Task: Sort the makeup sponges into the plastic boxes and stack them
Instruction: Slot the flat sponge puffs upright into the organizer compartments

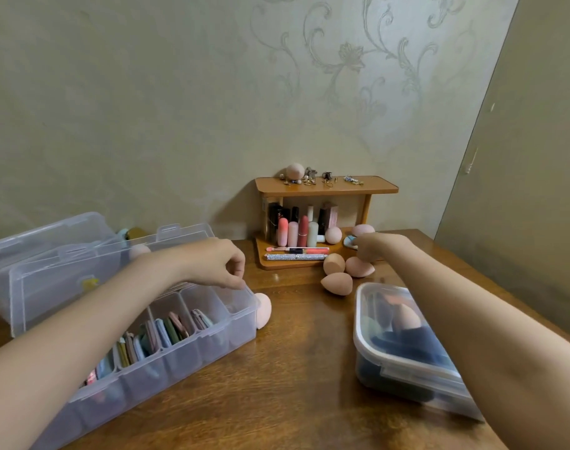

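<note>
A: Where is the left hand (pixel 217 266)?
B: Over the far end of the divided plastic box (pixel 166 345), fingers curled down, fingertips pinching its far rim. Flat puffs (pixel 166 329) stand on edge in the compartments nearer than those fingers; a pink sponge (pixel 263 310) lies on the table (pixel 277 384) just right of them, against the box's end wall.
A: And the right hand (pixel 376 246)?
B: Reaching to the wooden shelf (pixel 325 185). Its fingers bend downward near a small blue-and-white piece (pixel 350 241); I cannot tell whether they grip it. 3 peach egg sponges (pixel 337 284) sit just beneath and nearer than those fingers. A lidded container (pixel 403 349) of dark sponges lies under the forearm.
</note>
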Demonstrator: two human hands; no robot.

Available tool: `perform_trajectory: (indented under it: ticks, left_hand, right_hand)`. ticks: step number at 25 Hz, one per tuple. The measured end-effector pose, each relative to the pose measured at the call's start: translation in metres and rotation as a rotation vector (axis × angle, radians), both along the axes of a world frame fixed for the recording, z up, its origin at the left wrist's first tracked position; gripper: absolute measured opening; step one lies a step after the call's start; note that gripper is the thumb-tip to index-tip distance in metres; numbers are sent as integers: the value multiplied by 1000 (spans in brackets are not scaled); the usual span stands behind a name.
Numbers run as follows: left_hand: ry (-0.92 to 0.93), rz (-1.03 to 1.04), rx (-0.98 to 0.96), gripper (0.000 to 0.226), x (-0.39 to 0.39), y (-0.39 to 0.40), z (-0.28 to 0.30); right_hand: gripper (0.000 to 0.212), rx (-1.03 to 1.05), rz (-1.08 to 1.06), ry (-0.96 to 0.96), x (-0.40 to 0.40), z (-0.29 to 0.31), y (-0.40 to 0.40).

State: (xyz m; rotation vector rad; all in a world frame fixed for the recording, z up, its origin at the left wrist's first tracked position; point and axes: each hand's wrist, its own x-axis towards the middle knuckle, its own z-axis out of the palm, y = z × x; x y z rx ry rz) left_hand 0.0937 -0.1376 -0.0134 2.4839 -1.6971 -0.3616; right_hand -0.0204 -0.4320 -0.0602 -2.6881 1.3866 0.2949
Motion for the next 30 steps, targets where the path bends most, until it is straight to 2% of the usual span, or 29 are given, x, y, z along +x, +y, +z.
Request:
perform_trajectory:
  ticks: [3,7,11,16,18,22,23,27,30]
  left_hand:
    - [69,-16,19,14,4,-2,2]
    - [85,-31,13,14,5,0,1]
    - [81,-29,-7,11,3,1,0]
    - [61,-12,-11,12,1,1,-2]
    - [57,-8,-9,13,-1,1,-2]
    - [59,-7,-14,13,-3,2,-1]
    - [54,-8,-16,13,-3,2,-1]
    - [56,-20,-16,15,-2,2,-2]
    - [68,-26,3,15,0,1,-1]
  right_hand:
    - [49,80,-56,6,3,-9,-3]
    - [49,30,-26,-88,8,-4,-6]
    - [55,63,-47,-64,6,-5,-1]
    - [49,-86,35,-82,-3,5,12]
    - [41,-112,74,-96,-7,14,16]
    - [16,-159,53,-300,-12,27,10]
    - [17,-150,55,-308,-11,26,11]
    - [39,-29,74,-85,3,1,8]
    - [50,28,54,-39,5,-9,10]
